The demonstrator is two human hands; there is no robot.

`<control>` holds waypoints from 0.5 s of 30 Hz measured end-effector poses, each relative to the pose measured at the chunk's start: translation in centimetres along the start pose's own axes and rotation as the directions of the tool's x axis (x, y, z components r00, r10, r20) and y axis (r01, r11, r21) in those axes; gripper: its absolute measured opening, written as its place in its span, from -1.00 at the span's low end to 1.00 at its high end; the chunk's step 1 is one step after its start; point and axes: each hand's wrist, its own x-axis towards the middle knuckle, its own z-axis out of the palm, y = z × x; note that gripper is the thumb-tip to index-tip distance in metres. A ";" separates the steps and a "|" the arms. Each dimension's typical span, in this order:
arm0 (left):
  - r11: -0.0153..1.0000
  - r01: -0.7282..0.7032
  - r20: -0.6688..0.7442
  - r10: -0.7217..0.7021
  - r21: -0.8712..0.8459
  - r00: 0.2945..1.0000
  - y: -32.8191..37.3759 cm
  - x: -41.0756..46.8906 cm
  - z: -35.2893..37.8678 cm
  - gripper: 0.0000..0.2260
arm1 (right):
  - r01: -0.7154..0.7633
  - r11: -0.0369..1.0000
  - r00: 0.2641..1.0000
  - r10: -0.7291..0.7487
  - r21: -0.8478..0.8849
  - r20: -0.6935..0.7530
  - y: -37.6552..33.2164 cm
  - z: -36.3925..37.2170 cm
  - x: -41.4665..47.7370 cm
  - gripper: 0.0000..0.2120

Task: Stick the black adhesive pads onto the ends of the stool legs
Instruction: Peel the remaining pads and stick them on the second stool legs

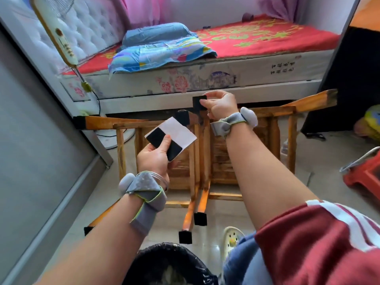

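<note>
On the mattress side [282,67], dark printed characters sit, unreadable.

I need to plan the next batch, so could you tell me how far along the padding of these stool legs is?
Done: several leg ends already show black pads, such as the near ones and the far left one. In hand: the right hand presses a pad onto a leg end, while the left hand holds the sheet with pads left. Left: the far right leg end looks bare.
</note>
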 end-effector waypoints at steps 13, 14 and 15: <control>0.968 -0.244 0.115 0.250 -0.062 0.961 3.2 8.8 8.5 -0.93 | 0.033 0.995 0.999 -0.032 0.094 -0.014 3.2 -0.3 2.2 -0.85; 0.967 -0.253 0.125 0.256 -0.038 0.959 2.8 9.3 8.9 -0.92 | 0.031 0.996 0.999 -0.030 0.087 -0.018 3.4 -0.1 2.4 -0.85; 0.965 -0.261 0.128 0.261 -0.016 0.957 2.5 9.7 9.1 -0.89 | 0.031 0.996 0.999 -0.028 0.084 -0.026 3.5 0.0 2.6 -0.85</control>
